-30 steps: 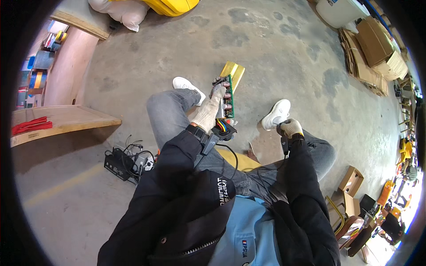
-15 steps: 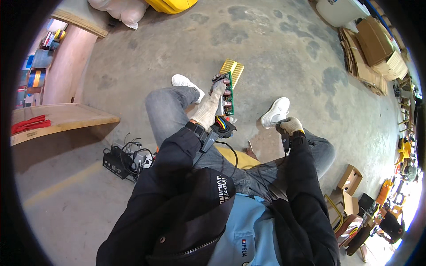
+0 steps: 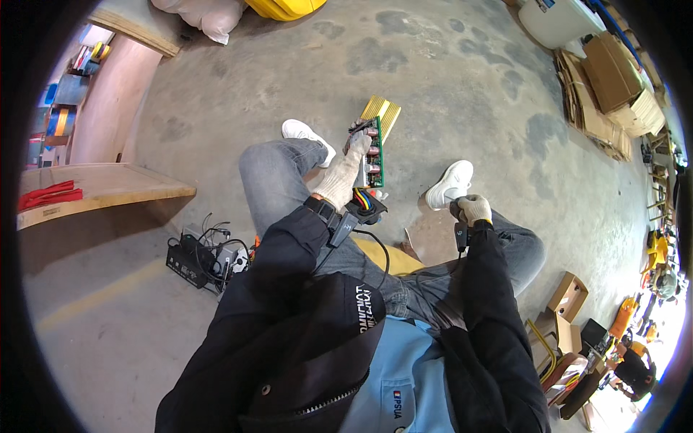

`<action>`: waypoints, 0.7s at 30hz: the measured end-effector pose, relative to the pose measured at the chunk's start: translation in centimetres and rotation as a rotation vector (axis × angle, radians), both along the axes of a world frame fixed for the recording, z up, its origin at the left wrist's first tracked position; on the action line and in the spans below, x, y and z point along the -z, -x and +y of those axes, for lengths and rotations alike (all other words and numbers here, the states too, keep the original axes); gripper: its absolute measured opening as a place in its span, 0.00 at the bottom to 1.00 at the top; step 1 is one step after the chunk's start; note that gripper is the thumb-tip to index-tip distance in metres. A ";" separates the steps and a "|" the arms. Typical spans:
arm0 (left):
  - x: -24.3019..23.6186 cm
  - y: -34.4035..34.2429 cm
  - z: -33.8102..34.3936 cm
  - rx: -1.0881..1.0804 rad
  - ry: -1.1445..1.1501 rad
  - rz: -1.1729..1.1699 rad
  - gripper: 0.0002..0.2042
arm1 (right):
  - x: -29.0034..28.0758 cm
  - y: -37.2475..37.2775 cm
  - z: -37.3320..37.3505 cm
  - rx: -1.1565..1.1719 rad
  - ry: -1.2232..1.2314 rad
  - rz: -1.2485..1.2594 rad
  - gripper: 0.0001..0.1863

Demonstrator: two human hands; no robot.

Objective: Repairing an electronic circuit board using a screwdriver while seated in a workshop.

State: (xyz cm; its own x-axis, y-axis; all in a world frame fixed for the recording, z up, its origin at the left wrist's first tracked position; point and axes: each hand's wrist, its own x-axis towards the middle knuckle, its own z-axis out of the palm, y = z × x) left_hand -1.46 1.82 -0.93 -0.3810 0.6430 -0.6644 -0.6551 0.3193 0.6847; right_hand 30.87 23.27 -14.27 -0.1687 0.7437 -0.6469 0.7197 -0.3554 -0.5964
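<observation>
My left hand (image 3: 351,157), in a whitish knit glove, is closed on a green circuit board (image 3: 380,155) held on edge between my feet. Reddish-brown cylindrical parts line the board. Just behind its far end a yellow ribbed metal casing (image 3: 388,117) lies on the floor. By my left wrist, yellow, red and blue wires (image 3: 363,200) run by a black piece. My right hand (image 3: 475,208), also gloved, is closed near my right shoe. Something dark shows at its fingers, too small to name. Strapped devices with black cables sit at both wrists.
A black electronic box with tangled cables (image 3: 189,261) stands on the floor at left, below a wooden shelf (image 3: 108,187) with red gloves (image 3: 50,195). Flattened cardboard (image 3: 592,108) and a white tub (image 3: 556,22) are far right. An open carton (image 3: 568,296) lies near right.
The whole view has shifted slightly. My left hand keeps its hold on the circuit board. My right hand has turned a little at the wrist, staying beside the shoe.
</observation>
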 end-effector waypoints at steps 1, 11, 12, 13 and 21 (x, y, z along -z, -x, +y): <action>0.4 0.0 -0.1 0.002 -0.003 0.000 0.22 | 0.3 -0.2 0.2 -0.044 0.051 0.011 0.13; 0.6 -0.2 0.4 -0.009 0.003 -0.031 0.24 | 0.9 -0.7 -0.1 -0.168 -0.136 -0.096 0.12; 0.6 0.2 -0.2 -0.029 0.020 -0.013 0.24 | -0.3 0.6 -0.3 -0.177 -0.032 -0.061 0.12; 0.7 0.3 -0.4 -0.037 0.026 -0.005 0.23 | -0.9 0.8 -0.3 -0.175 0.064 -0.037 0.12; 0.0 -0.2 0.3 0.012 -0.008 -0.038 0.21 | 2.1 -0.4 -0.4 -0.107 -0.128 -0.138 0.13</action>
State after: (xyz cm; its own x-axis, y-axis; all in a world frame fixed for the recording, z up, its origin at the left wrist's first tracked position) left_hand -1.30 2.14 -0.90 -0.3478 0.6522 -0.6735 -0.6773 0.3219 0.6615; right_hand 31.30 22.91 -16.38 -0.1672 0.8040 -0.5707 0.8271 -0.2006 -0.5250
